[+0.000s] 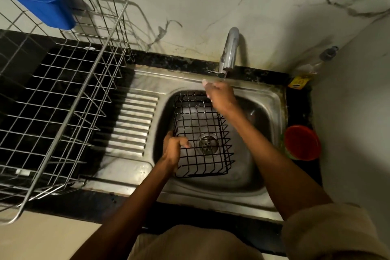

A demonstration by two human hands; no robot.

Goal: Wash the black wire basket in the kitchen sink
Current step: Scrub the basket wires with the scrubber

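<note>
Your left hand (173,150) grips the near-left rim of the basket (202,133), which sits in the sink (272,99) over the drain (207,143); your right hand (221,96) reaches below the tap (229,48), its grip unclear

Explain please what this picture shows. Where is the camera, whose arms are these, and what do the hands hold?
There is no machine here: a person wears the camera on the head, so you look down along their own arms. The left hand grips the rim of a black wire basket that sits in the steel sink. The right hand reaches up under the tap; whether it holds anything is too blurred to tell. On the counter to the left stands a metal dish rack with a blue cup hung on it. A red-lidded container stands right of the sink.
</note>
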